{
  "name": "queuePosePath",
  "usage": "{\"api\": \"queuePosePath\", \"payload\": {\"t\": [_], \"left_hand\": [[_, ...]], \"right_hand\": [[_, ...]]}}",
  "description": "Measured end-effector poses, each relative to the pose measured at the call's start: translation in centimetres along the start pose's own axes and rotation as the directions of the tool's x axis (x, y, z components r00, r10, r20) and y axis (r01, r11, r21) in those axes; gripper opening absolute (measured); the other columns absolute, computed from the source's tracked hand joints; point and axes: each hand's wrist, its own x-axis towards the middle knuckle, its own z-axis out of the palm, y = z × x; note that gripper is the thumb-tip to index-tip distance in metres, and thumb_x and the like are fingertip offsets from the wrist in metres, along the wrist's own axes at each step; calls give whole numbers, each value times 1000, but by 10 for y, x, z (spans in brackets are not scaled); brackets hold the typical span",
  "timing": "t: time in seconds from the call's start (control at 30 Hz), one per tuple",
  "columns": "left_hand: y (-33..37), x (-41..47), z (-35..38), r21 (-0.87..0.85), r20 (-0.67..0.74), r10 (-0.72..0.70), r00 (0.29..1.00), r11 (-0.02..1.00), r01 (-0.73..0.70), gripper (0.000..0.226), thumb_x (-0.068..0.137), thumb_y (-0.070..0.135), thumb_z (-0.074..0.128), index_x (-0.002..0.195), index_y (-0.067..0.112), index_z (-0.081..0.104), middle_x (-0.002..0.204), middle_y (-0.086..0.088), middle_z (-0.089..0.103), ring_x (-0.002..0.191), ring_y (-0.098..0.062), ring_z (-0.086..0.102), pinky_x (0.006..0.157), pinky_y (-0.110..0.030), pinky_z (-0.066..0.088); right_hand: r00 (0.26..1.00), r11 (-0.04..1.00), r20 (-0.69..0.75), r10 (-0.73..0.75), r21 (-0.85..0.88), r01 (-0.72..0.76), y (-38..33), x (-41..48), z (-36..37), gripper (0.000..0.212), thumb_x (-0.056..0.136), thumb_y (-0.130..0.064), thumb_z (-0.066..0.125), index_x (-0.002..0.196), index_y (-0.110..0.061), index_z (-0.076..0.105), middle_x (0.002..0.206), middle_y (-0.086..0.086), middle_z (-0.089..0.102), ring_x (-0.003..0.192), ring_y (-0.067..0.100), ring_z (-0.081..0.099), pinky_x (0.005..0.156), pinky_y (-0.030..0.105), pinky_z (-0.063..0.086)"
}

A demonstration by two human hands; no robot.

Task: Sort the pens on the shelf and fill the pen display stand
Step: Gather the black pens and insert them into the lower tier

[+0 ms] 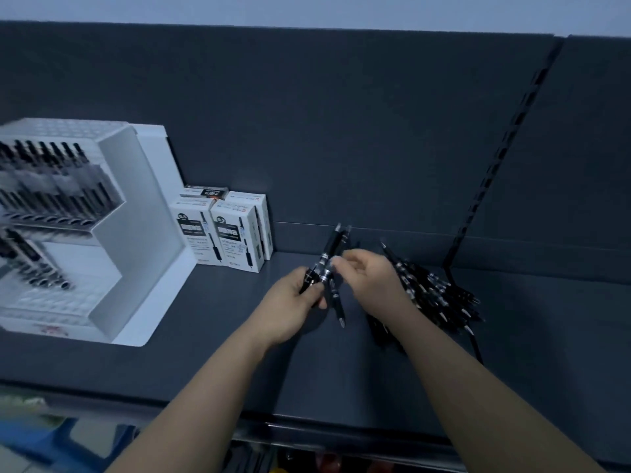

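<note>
My left hand [293,302] grips a small bunch of black pens [330,247] that point up and away over the dark shelf [222,336]. My right hand [370,274] pinches one black pen [337,303] of that bunch, its tip hanging down. A loose pile of black pens [440,291] lies on the shelf just right of my right hand, partly hidden by my wrist. The white pen display stand [112,240] sits at the left, with rows of black pens standing in its upper tiers.
Several white pen boxes [225,233] stand against the back panel beside the stand. A slotted upright [498,158] runs down the back wall at the right. The shelf's front edge [307,425] is near me, with a lower shelf below.
</note>
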Motion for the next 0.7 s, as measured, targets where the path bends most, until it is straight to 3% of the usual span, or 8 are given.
{"api": "queuePosePath", "payload": {"t": [0.03,0.1,0.2,0.33,0.5,0.6,0.7], "left_hand": [[-2,-4,-8,22,8,17,1000,1000,-17,16,97,21,50,83,20,58,73,10,68,61,1,52,69,-25,40],[-5,-14,-26,42,4,38,999,998,-38,16,97,21,50,83,21,59,73,11,67,62,0,53,71,-27,41],[-13,-30,-62,46,-91,64,994,997,-60,18,99,25,46,86,21,59,80,6,70,71,-8,57,78,-35,46],[-27,-54,-127,282,-328,153,932,958,-58,20,99,31,43,87,20,54,79,5,62,77,-18,57,74,-38,46],[-48,-95,-216,325,-388,130,913,946,3,22,98,38,42,86,26,56,69,21,59,63,-2,52,60,-28,39],[-64,-113,-263,351,-437,159,885,936,5,26,98,39,40,83,22,54,67,13,58,61,-3,52,56,-29,37],[-81,-126,-303,324,-523,162,837,946,19,27,99,35,38,82,19,53,68,5,58,62,-8,52,59,-33,40]], "right_hand": [[1000,995,6,-3,98,3,-10,0,7,22,91,-20,64,80,0,65,69,6,68,61,14,62,62,28,51],[998,978,52,-18,209,7,-30,-1,21,24,90,-14,64,69,-5,58,53,2,58,46,8,50,49,21,42],[991,957,131,-35,291,-5,-64,-1,47,15,93,-7,59,78,-2,60,59,4,59,42,5,49,44,18,40],[985,906,160,-67,424,-7,-112,0,95,9,96,-1,50,97,-3,59,77,10,63,49,7,54,47,17,44],[975,926,141,-173,361,112,-163,-3,168,9,99,-15,50,97,-15,59,79,1,64,56,8,45,56,24,41],[967,952,145,-211,253,170,-180,-3,213,10,100,-18,44,98,-25,51,87,-3,69,66,10,51,66,28,44],[958,967,155,-242,124,225,-193,-2,251,7,101,-19,41,96,-23,44,97,-2,68,74,8,57,72,29,49]]}}
